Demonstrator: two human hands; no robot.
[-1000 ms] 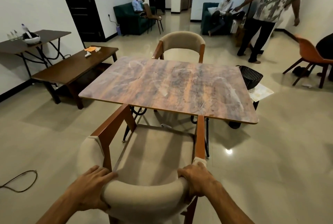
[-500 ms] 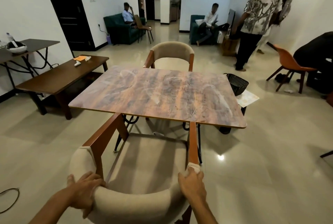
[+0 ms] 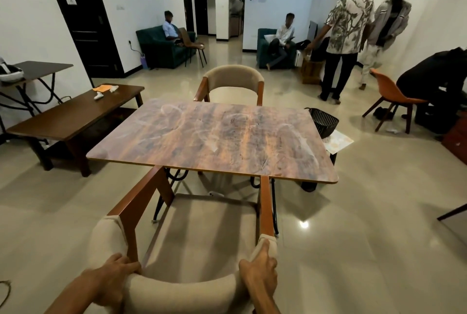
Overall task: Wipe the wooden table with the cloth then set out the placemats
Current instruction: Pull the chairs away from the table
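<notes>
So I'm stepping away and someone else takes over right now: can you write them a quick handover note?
Left hand and right hand both grip the padded backrest of the near chair, at the near edge of the wooden table.
The table top shows whitish smears and bears no placemats.
Neither hand holds a cloth, and I cannot pick one out in view. A patterned sheet lies low by the table's right side, next to a black basket; possibly a placemat, cannot tell.
Left to do: the wiping, judging by the smears, then the placemats.
</notes>
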